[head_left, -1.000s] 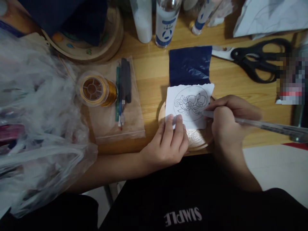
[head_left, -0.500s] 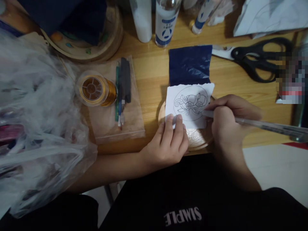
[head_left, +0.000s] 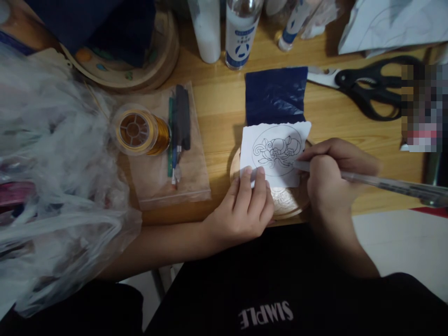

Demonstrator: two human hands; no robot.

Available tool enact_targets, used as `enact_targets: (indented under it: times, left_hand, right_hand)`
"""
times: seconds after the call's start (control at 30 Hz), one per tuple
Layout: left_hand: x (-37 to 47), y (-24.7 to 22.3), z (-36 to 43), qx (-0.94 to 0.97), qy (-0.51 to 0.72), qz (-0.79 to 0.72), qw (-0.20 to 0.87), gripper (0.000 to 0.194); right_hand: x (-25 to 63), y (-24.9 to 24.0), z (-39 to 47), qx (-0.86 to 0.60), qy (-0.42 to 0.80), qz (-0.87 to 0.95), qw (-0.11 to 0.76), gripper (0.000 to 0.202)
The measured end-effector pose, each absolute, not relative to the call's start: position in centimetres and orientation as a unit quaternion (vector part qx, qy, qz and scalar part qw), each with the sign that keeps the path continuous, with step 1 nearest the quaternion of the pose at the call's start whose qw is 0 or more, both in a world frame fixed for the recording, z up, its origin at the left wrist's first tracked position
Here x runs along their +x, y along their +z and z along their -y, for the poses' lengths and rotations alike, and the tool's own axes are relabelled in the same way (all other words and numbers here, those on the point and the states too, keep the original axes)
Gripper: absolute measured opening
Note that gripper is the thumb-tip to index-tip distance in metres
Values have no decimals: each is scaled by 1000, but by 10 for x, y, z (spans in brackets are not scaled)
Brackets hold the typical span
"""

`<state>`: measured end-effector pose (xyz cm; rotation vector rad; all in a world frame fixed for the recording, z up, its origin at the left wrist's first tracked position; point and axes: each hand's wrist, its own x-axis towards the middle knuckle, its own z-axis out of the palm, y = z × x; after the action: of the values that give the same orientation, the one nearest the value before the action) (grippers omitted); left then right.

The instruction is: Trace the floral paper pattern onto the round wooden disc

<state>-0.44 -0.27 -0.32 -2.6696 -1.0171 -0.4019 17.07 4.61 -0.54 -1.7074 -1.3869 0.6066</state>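
Observation:
A white paper (head_left: 276,135) with a circled floral line drawing lies over a round wooden disc (head_left: 296,203) near the table's front edge. Dark blue sheet (head_left: 275,93) sticks out behind the paper. My left hand (head_left: 245,207) rests on the paper's lower left part, fingers extended and pressing it. In my right hand (head_left: 331,179) is a clear pen (head_left: 385,181), its tip on the lower right of the drawing. The fingers are closed round the pen.
Black-handled scissors (head_left: 371,84) lie at the right. On the left are a gold wire spool (head_left: 140,130), a flat bag (head_left: 192,172) with brushes and a large plastic bag (head_left: 63,186). Bottles (head_left: 243,35) and a wooden hoop (head_left: 164,65) stand at the back.

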Motion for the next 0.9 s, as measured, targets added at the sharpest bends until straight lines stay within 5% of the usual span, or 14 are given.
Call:
enact_targets:
  times: [0.9]
  left_hand:
    - [-4,-3,2,-919,-149,345,118,38]
  right_hand:
    - [166,-7,-46,-684,207,545,437,23]
